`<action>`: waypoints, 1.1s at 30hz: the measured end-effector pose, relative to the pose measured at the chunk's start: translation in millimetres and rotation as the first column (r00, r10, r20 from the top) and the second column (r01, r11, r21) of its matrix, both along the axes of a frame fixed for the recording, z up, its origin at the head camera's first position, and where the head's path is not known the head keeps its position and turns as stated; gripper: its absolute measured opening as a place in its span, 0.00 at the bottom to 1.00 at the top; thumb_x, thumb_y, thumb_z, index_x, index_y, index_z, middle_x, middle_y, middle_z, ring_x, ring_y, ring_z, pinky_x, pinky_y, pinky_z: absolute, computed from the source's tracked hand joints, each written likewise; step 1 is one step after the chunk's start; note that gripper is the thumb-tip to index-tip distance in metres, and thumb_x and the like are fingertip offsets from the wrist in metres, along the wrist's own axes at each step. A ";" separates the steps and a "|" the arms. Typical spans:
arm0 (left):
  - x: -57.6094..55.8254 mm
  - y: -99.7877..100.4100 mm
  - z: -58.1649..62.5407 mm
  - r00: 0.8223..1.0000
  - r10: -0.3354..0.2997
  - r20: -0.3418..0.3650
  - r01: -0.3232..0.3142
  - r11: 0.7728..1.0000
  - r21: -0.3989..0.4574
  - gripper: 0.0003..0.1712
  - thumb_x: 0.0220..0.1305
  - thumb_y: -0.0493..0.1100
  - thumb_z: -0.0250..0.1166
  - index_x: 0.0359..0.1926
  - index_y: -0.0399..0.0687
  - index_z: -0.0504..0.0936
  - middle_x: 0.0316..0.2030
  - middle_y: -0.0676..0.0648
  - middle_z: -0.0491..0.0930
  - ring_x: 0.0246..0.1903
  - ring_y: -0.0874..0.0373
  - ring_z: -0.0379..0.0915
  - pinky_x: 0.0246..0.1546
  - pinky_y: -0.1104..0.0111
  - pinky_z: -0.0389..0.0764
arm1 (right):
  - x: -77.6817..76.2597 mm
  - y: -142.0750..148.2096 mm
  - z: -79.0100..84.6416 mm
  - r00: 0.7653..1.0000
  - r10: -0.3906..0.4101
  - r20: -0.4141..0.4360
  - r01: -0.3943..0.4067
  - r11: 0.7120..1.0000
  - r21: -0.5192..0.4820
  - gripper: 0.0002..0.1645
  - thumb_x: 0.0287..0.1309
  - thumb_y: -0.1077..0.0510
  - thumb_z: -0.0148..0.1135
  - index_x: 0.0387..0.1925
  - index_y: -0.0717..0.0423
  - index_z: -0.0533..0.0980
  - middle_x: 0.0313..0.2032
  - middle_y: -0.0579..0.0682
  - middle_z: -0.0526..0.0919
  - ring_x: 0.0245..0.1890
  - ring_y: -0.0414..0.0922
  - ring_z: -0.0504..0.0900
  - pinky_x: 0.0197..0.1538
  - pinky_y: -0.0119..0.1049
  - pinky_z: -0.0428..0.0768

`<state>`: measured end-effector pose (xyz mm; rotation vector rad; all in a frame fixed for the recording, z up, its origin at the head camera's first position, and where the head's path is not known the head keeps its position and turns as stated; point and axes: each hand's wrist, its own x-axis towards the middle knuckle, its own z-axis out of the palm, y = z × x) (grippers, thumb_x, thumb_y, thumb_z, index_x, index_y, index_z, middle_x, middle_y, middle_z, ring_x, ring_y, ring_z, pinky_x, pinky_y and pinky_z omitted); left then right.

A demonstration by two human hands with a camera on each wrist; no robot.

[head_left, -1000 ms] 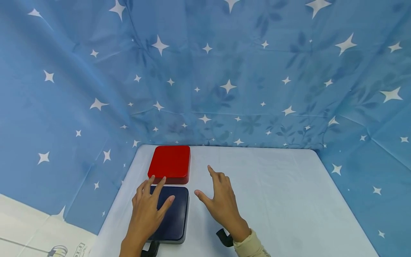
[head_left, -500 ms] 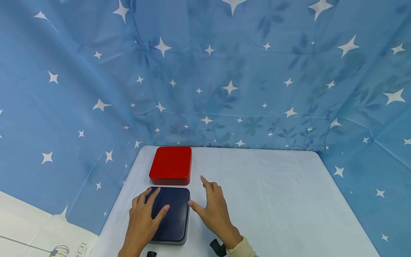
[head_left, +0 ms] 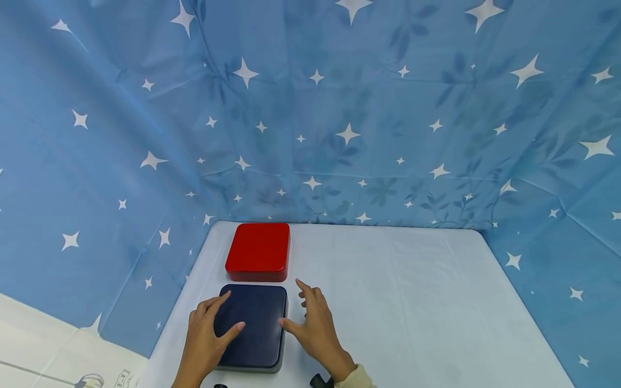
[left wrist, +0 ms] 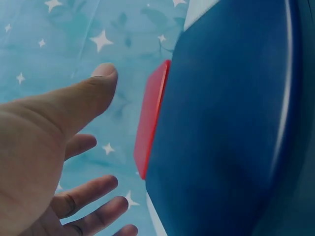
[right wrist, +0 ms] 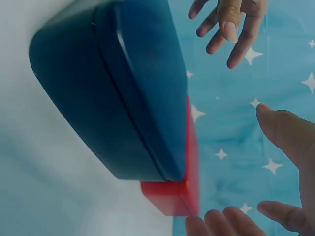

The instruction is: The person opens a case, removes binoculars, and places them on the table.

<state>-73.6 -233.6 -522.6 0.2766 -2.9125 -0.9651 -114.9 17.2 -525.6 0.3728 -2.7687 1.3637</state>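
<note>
A dark blue square box [head_left: 254,328] with a fitted lid lies at the front left of the table; the right wrist view shows its lid seam. Behind it sits a red box [head_left: 259,250] of similar shape. My left hand [head_left: 202,331] hovers at the blue box's left side, thumb and fingers spread, holding nothing. On the other side, my right hand [head_left: 315,328] is held beside the box's right edge, thumb toward it and fingers loosely bent. In the right wrist view, space shows between the right hand's fingers and the blue box [right wrist: 103,98].
A white cloth covers the table [head_left: 412,302], with rounded far corners. Blue curtain [head_left: 368,108] printed with white stars hangs behind and on both sides. Part of a black strap or device [head_left: 320,380] shows under the right wrist.
Both hands have drawn back toward the body. The right hand has also shifted left toward the blue box, and the left hand slightly left. Both boxes stay in place.
</note>
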 end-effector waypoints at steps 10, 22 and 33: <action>-5.0 -19.6 -13.9 0.995 0.003 0.101 -0.010 0.997 0.071 0.51 0.51 0.62 0.76 0.73 0.58 0.65 0.66 0.36 0.63 0.61 0.39 0.58 0.59 0.36 0.70 | -3.5 -9.9 -21.4 0.990 0.032 0.137 -0.018 0.994 -0.104 0.58 0.42 0.46 0.82 0.73 0.41 0.61 0.52 0.51 0.74 0.47 0.47 0.76 0.40 0.30 0.75; -7.1 -31.4 -30.4 0.992 0.032 0.125 -0.044 0.995 0.091 0.56 0.44 0.61 0.79 0.73 0.56 0.66 0.61 0.34 0.68 0.52 0.41 0.70 0.48 0.47 0.80 | -5.3 -22.4 -40.8 0.975 0.051 0.219 -0.020 0.990 -0.140 0.56 0.37 0.50 0.84 0.69 0.48 0.66 0.47 0.49 0.74 0.42 0.43 0.77 0.38 0.28 0.74; -8.8 -34.9 -34.1 0.988 0.043 0.147 -0.058 0.993 0.102 0.58 0.40 0.60 0.81 0.72 0.48 0.67 0.58 0.31 0.69 0.48 0.42 0.73 0.45 0.47 0.82 | -4.5 -30.7 -43.0 0.974 0.027 0.227 0.007 0.989 -0.149 0.56 0.36 0.60 0.84 0.69 0.49 0.66 0.46 0.48 0.73 0.40 0.45 0.77 0.36 0.28 0.73</action>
